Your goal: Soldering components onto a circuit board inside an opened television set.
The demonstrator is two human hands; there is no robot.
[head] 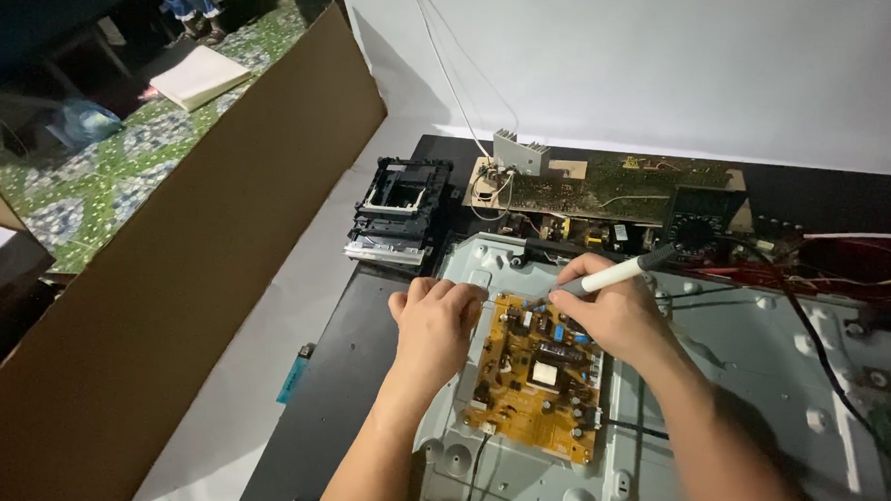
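Over the yellow circuit board (538,385), right hand (611,313) grips a probe pen (615,274), tip touching; left hand (434,325) rests loosely curled, holding nothing. Mid-test, needs steady aim.

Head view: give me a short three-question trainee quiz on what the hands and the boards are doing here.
1. True or false: the right hand holds a white-handled probe like a pen, tip down at the yellow circuit board.
2. Where does the left hand rest? A) on the cardboard sheet B) at the yellow circuit board's left edge, on the grey metal panel C) on the green board
3. Fill in: left of the green board sits a black ____ mechanism.

Key: 1 true; 2 B; 3 plastic.
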